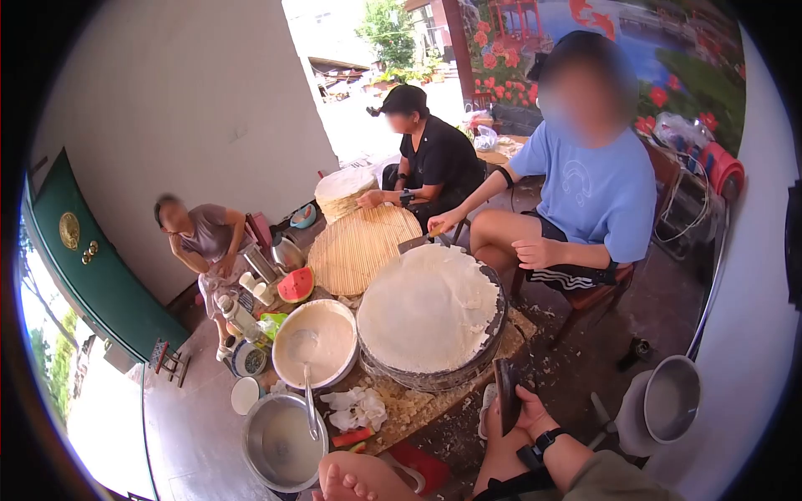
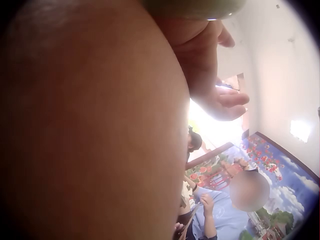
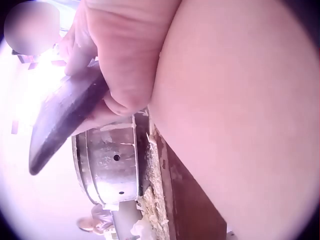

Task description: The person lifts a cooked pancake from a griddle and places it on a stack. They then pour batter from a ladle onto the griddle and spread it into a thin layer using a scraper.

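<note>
My right hand grips a dark, flat scraper with a tapered end, held up just in front of the round griddle. A thin pale pancake covers the griddle's top, ragged along its right edge. In the right wrist view, fingers curl round the scraper, and the griddle's metal side lies beyond. My left hand is by my knee, holding nothing. Its fingers hang loosely bent in the left wrist view. Opposite, a person in blue holds a flat-bladed spatula at the pancake's far edge.
Left of the griddle are a batter bowl with a ladle, a steel pot and crumpled white paper. Behind lie a round slatted mat and a pancake stack. Two other people sit beyond. A pan stands right.
</note>
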Action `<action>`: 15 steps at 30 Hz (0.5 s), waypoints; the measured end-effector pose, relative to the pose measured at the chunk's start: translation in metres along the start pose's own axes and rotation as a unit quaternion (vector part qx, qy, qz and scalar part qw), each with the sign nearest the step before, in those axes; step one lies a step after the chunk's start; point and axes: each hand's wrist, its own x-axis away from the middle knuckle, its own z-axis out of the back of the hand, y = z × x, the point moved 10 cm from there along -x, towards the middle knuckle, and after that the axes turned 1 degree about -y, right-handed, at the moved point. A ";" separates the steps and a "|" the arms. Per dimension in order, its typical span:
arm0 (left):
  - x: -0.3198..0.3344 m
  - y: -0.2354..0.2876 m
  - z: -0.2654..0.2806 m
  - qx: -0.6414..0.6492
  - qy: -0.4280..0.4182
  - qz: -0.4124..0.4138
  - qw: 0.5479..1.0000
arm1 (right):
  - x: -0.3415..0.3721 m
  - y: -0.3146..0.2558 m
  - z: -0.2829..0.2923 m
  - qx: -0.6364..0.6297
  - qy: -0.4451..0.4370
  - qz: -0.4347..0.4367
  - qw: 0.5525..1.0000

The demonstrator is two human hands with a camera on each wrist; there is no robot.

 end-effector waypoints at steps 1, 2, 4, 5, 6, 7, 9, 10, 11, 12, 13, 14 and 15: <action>0.000 0.000 0.000 -0.004 0.005 -0.002 1.000 | -0.005 0.003 0.004 0.009 0.012 -0.008 1.000; 0.000 0.000 0.000 -0.006 0.010 -0.005 1.000 | -0.009 0.004 0.007 0.019 0.025 -0.016 0.999; -0.003 -0.001 -0.002 -0.011 0.012 -0.006 1.000 | -0.012 0.006 0.004 0.034 0.029 -0.030 0.999; -0.004 -0.001 -0.004 -0.013 0.012 -0.005 1.000 | -0.012 0.008 0.003 0.043 0.033 -0.039 0.998; -0.004 -0.002 -0.005 -0.014 0.012 -0.005 1.000 | -0.011 0.008 -0.001 0.052 0.030 -0.034 0.998; -0.005 -0.002 -0.005 -0.010 0.011 -0.005 1.000 | -0.010 0.007 -0.005 0.061 0.028 -0.030 0.997; -0.005 -0.002 -0.004 -0.004 0.009 -0.005 1.000 | -0.012 0.006 -0.004 0.070 0.029 -0.024 0.997; -0.004 -0.002 -0.002 -0.007 0.009 -0.003 1.000 | -0.013 0.007 0.000 0.070 0.032 -0.021 0.997; -0.004 -0.002 -0.001 -0.010 0.010 -0.001 1.000 | -0.014 0.007 0.004 0.070 0.035 -0.018 0.997; -0.005 -0.002 -0.001 -0.013 0.010 0.000 1.000 | -0.014 0.006 0.004 0.076 0.040 -0.014 0.996; -0.006 -0.002 -0.001 -0.018 0.010 0.001 1.000 | -0.015 0.005 0.002 0.082 0.044 -0.010 0.996; -0.006 -0.002 -0.002 -0.023 0.011 0.002 1.000 | -0.015 0.004 0.001 0.089 0.049 -0.006 0.995; -0.006 -0.002 -0.002 -0.028 0.012 0.003 1.000 | -0.015 0.005 0.002 0.087 0.051 -0.008 0.995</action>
